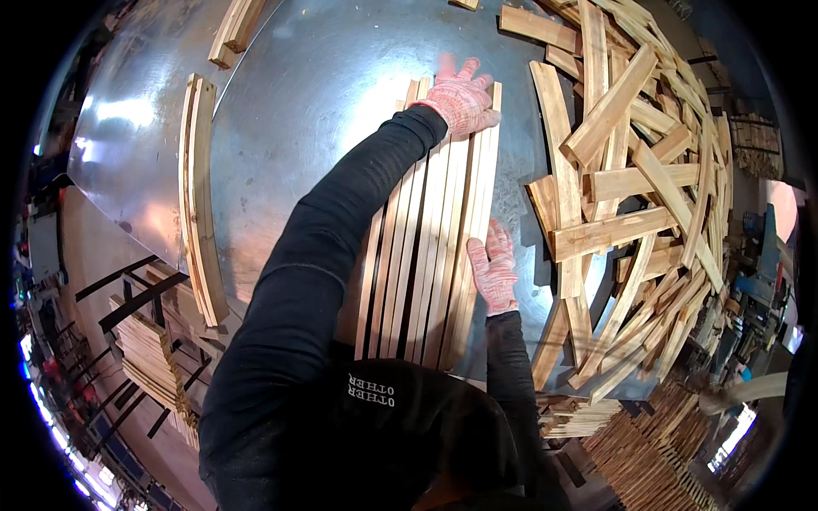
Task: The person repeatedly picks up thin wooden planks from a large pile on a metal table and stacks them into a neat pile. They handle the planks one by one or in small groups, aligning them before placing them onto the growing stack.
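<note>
Row of long, pale wooden strips (439,230) lay side by side on the grey metal surface (281,128), directly before the person. Left hand (464,94), in a pink-and-white knitted glove, had its fingers splayed across the far ends; right hand (497,268), gloved alike, was beside the outer right edge, fingers extended. Neither grip appeared closed around a strip; firmness of contact could not be told. Progress, as judged: row largely gathered, though dark gaps and uneven ends showed; jumbled heap of wooden boards (613,234) at right lay unarranged. White block lettering (371,390) showed on black fabric (409,443); none was made out on the wood.
</note>
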`<state>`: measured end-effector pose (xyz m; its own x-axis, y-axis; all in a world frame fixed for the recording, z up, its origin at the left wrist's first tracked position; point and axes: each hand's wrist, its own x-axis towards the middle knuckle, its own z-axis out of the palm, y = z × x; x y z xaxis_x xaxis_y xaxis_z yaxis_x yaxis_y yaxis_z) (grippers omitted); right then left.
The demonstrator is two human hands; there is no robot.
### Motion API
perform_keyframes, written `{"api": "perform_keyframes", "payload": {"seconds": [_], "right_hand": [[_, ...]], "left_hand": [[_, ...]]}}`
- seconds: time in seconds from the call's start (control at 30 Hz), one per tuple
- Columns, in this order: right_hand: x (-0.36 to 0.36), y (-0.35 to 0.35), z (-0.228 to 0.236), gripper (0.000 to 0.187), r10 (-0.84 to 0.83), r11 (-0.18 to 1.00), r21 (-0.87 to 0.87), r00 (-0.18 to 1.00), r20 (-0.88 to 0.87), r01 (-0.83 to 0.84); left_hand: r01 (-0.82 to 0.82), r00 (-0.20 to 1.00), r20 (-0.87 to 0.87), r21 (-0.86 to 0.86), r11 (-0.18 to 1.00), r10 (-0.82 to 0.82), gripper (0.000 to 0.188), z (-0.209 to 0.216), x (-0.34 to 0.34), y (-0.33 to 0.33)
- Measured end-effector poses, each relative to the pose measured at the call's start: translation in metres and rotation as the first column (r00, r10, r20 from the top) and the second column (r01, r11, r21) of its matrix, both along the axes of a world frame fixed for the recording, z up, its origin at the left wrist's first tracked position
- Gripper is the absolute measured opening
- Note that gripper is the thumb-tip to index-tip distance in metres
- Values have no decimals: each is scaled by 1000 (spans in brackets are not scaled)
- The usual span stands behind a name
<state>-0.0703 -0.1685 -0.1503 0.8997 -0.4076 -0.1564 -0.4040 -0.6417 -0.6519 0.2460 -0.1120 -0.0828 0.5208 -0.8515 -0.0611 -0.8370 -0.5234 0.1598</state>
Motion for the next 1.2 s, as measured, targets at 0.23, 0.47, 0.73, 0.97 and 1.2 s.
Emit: {"api": "perform_keyframes", "payload": {"seconds": [0.23,0.47,0.73,0.97,1.2], "right_hand": [[-25,0,-31,58,200,980,-49,965,171,-194],[-23,-14,-34,63,187,979,42,965,183,-198],[-33,17,29,71,-293,718,664,956,14,211],[-46,14,3,50,-351,845,441,936,27,304],[-26,28,26,40,-108,980,193,945,308,49]], "left_hand": [[-260,954,-222,-271,927,202,70,-4,-92,23],[-207,962,163,-95,974,220,86,14,-75,15],[-226,974,26,254,941,227,85,21,-57,-3],[-502,859,-388,-505,702,335,70,38,-111,10],[-475,878,-469,-878,-52,-97,17,269,-39,288]]}}
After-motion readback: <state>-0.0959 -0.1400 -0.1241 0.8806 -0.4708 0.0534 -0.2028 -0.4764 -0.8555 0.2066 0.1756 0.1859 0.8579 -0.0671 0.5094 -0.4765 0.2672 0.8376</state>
